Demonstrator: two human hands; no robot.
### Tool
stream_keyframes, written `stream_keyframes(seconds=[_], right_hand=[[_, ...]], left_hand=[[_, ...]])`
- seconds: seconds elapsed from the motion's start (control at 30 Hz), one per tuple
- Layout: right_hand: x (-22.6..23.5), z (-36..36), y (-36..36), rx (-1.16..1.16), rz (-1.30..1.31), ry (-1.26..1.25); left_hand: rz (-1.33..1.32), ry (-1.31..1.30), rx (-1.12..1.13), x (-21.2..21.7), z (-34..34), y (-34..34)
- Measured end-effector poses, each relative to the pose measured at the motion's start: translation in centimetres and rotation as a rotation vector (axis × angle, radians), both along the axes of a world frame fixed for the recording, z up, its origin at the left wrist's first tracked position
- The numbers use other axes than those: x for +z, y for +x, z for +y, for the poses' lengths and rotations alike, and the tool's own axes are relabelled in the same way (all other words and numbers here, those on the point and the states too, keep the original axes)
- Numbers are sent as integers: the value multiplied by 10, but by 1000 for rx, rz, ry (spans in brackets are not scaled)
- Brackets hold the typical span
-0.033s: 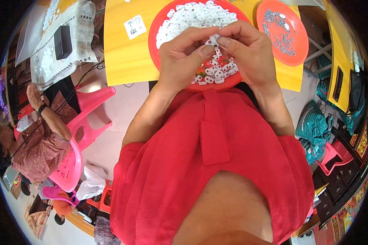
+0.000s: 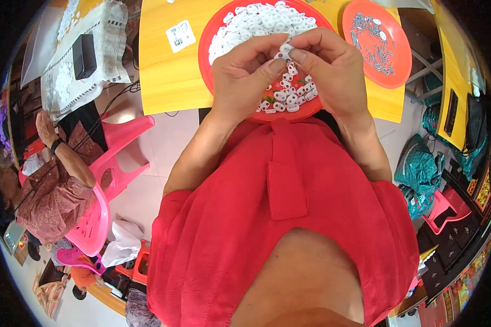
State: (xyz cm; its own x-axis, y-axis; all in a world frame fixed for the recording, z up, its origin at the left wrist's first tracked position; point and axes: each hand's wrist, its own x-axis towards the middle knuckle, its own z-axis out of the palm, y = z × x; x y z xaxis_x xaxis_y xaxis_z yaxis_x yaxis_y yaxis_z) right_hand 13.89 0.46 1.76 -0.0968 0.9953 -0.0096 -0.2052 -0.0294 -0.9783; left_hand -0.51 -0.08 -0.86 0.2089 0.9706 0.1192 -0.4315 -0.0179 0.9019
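Note:
My left hand (image 2: 245, 76) and my right hand (image 2: 330, 68) meet above a round red plate (image 2: 206, 52) heaped with several small white plastic pieces (image 2: 256, 19). Thumbs and forefingers of both hands pinch one small white piece (image 2: 285, 50) between them, fingertips touching. The plate rests on a yellow table (image 2: 163, 82) just in front of my red shirt. My hands hide part of the plate's near half.
A second orange-red plate (image 2: 376, 41) with small grey metal bits lies to the right. At the left are a black box (image 2: 84, 54) on a white cloth and a seated person (image 2: 52, 191) on a pink chair (image 2: 98, 218). Teal bags (image 2: 420, 169) sit at right.

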Motion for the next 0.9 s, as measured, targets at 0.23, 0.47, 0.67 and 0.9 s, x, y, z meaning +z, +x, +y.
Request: stream_keyframes(seconds=[0.23,0.47,0.67,0.9], right_hand=[[-3,-3,-2,-59,-175,70],[-8,-5,-3,-57,-268,79],[-2,3,5,-228,-209,132],[-5,-1,10,-93,-338,149]], left_hand=[[99,-167,65,8,0,2],[107,-303,-10,11,-2,0],[176,-354,-22,11,-5,-2],[70,-215,80,11,-8,1]])
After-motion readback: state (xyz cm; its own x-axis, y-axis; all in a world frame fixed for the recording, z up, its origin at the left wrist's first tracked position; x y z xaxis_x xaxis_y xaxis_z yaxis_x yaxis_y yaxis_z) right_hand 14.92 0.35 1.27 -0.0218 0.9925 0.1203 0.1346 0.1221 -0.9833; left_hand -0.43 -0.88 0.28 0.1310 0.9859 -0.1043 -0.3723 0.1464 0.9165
